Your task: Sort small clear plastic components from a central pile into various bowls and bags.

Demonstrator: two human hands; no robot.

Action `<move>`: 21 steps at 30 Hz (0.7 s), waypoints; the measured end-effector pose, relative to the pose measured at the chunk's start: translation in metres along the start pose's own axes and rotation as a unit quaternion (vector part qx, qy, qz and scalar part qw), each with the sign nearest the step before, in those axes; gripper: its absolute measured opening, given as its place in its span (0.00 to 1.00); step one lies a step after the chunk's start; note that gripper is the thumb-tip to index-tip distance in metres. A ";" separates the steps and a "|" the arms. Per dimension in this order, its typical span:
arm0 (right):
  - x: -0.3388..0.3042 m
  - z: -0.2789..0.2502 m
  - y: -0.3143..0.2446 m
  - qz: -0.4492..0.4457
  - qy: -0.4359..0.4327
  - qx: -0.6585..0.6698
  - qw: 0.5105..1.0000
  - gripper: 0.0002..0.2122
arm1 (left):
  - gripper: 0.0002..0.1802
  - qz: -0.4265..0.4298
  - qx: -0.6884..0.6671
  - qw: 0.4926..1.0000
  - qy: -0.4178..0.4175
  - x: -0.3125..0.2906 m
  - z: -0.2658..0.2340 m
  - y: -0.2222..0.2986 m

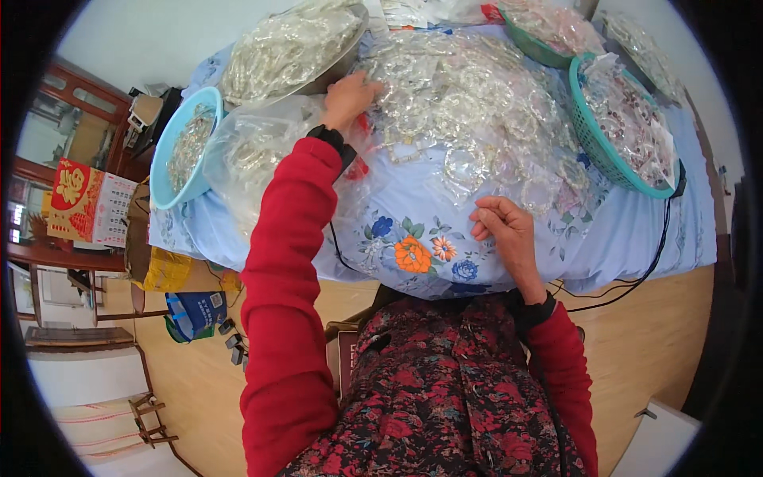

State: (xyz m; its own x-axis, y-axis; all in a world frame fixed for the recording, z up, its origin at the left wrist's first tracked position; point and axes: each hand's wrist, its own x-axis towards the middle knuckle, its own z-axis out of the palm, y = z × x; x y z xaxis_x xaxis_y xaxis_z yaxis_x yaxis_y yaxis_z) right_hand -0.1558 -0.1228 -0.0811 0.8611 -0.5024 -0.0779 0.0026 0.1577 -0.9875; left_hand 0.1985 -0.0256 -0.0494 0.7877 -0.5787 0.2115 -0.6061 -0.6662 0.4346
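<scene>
My left hand (350,98) reaches forward to the left edge of a broad pile of clear plastic packets (457,99). Its fingers are bent slightly apart, with the tips against the packets. Pale beaded bracelets seem to lie inside them. My right hand (509,230) hovers over the front edge of the same pile, fingers loosely curled and nothing visible in them. Below my left wrist lies a big clear plastic bag (246,151) of similar pieces, with red patches beside it. A metal basin (338,67) heaped with packets stands just beyond my left hand.
A light blue basin (164,163) sits at the left, and a green basket (586,119) of packets at the right. Another green basin (536,49) is farther back. The flowered blue cloth (358,230) covers the table. A black cable (628,288) hangs off the right front edge.
</scene>
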 end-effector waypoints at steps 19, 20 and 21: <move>0.001 -0.003 0.001 -0.017 -0.015 0.005 1.000 0.08 | 0.32 0.024 -0.128 0.991 0.044 -0.012 0.003 0.028; 0.001 -0.002 0.001 -0.017 -0.017 0.003 1.000 0.08 | 0.34 0.037 -0.126 0.987 0.088 -0.012 0.006 0.025; 0.001 -0.002 0.001 -0.017 -0.019 0.001 1.000 0.08 | 0.34 0.038 -0.126 0.987 0.088 -0.011 0.008 0.022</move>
State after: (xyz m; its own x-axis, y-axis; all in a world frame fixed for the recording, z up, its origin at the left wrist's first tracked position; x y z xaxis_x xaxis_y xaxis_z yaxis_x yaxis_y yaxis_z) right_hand -0.1557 -0.1247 -0.0821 0.8796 -0.4741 -0.0382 0.0339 0.1426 -0.9892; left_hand 0.1754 -0.0373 -0.0488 0.7616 -0.5171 0.3906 -0.6346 -0.4729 0.6113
